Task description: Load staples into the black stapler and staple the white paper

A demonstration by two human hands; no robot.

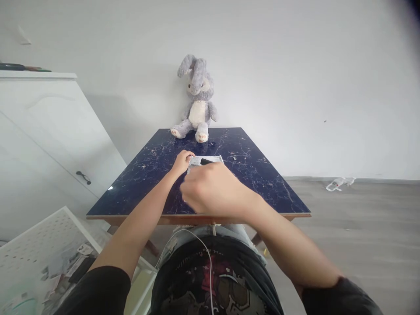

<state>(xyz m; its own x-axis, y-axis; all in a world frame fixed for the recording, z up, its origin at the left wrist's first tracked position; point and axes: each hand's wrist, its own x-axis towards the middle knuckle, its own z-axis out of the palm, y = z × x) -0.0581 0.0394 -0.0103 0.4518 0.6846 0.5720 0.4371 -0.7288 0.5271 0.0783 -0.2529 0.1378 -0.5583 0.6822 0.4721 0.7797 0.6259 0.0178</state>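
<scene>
A shallow white box (pixel 215 158) with a raised rim lies on the dark blue marble-patterned table (pixel 151 175), partly covered by my right hand. My left hand (pixel 183 162) is at the box's far left corner, its fingers closed over the edge. In front of the box, my right hand (pixel 213 188) is curled into a fist, slightly blurred, with its fingertips turned away from view. A black object (pixel 206 161) shows just above the right knuckles; whether it lies in the box or is held cannot be made out.
A grey plush rabbit (pixel 199 111) sits at the table's back edge against the wall. On the left stand a white cabinet (pixel 49 131) and a white perforated bin (pixel 36 240) with assorted items. A white cable (pixel 210 262) hangs down my shirt. Clear plastic (pixel 339 183) lies on the floor at right.
</scene>
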